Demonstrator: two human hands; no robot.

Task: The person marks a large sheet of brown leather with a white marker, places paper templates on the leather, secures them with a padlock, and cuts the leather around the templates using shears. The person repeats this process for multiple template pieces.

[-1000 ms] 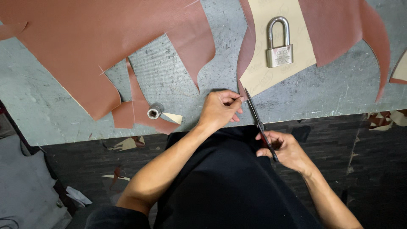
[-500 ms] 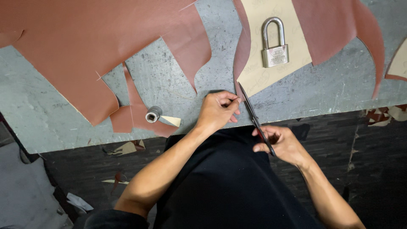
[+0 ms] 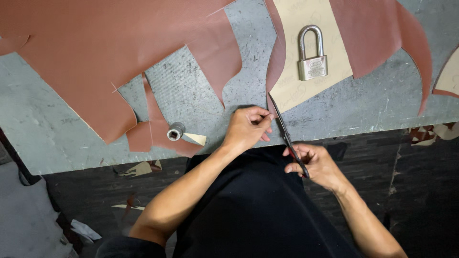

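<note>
Reddish-brown leather sheet (image 3: 279, 57) lies on the grey worktable (image 3: 201, 91), with a tan paper pattern (image 3: 311, 43) laid over it and a steel padlock (image 3: 313, 57) standing on the pattern as a weight. The piece being cut sits at the near edge of the table, right of centre.

Step in hand: cutting along the left edge of the pattern.
- The right hand (image 3: 313, 165) is closed around the scissor handles. The scissors (image 3: 287, 136) point away from the body, tip at the near corner of the pattern; the blades appear nearly closed.
- The left hand (image 3: 248, 126) pinches the leather edge just left of the blades, fingers curled narrow.
- Judged good practice: keep the blades tight against the pattern edge, keep the pinching fingers left of the cut line, and leave the padlock in place so the pattern does not slip.

Surroundings:
- A large leather hide (image 3: 95, 52) with cut-out notches covers the far left.
- A small metal spool (image 3: 175, 131) rests near an offcut (image 3: 143, 136), well left of the hands.
- Scraps (image 3: 430, 136) lie on the dark floor.

Nothing obstructs the cut line itself.
</note>
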